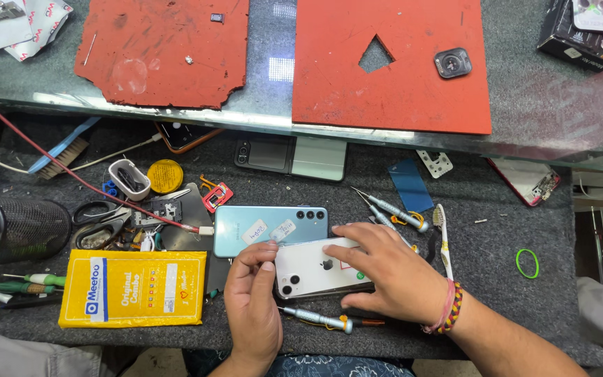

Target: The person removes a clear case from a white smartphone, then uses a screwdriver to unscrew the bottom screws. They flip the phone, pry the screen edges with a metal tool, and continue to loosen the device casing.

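Head view: I look down on a grey worktop (511, 237). A white phone (315, 269) lies face down near its front edge, overlapping a blue phone (259, 223). My right hand (392, 272) lies flat across it, fingers spread, pinning it steady; my left hand (252, 300) pinches its left edge — thumb and fingers closed on it. A screwdriver (319, 319) lies just in front, more screwdrivers (392, 209) crowd the right, and a yellow packet (132, 288) lies to the left — little free room.

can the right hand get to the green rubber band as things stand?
Probably yes. The right hand lies flat on the white phone; the green rubber band lies alone on the grey mat to its right. Only a toothbrush lies between, flat and low.
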